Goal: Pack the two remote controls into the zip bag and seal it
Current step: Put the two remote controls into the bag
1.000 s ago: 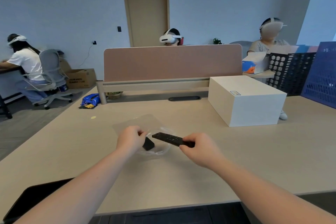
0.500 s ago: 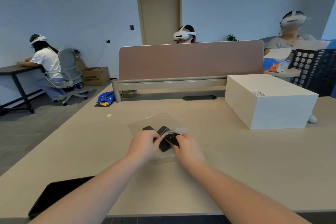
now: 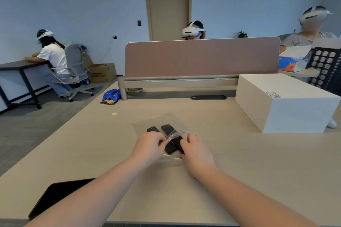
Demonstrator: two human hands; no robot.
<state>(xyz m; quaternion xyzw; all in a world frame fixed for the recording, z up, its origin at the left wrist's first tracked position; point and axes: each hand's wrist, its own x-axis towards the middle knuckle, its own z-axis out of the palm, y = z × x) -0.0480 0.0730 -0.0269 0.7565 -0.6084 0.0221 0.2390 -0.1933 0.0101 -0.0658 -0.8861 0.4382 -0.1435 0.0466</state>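
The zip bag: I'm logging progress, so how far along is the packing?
Done: both black remote controls lie side by side in the clear plastic zip bag, far ends well in, near ends at its mouth. In hand: the left hand pinches the bag's opening and the right hand is at the remotes' near ends. Left: seating them fully and sealing the open mouth.

Two black remote controls lay side by side between both hands, far ends inside a clear zip bag, mouth unsealed.
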